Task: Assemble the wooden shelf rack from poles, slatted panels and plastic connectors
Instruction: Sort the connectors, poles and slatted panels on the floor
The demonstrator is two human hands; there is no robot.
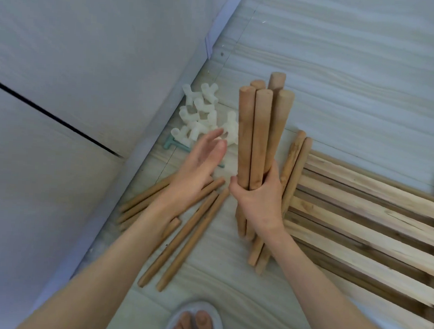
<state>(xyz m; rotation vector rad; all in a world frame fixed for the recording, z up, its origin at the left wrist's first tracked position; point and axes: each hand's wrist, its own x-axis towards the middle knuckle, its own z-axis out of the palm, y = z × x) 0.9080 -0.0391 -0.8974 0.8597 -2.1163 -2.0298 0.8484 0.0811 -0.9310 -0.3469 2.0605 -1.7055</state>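
Sorting parts, nothing joined yet. Right hand (259, 193) clenched round upright bundle of poles (260, 131); left hand (198, 165) released, fingers straight, near white connectors (201, 114). Next: probably pick one connector, seat pole.

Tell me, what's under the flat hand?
Under the open left hand lie wooden poles on the floor, their ends sticking out past it. Its fingers cover part of the white plastic connectors. The pole parts beneath the palm are hidden.

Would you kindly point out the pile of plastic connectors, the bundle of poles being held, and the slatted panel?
plastic connectors (201, 114), head view, middle of the white pile.
bundle of poles (260, 131), head view, upper shaft above the grip.
slatted panel (366, 218), head view, a middle slat.
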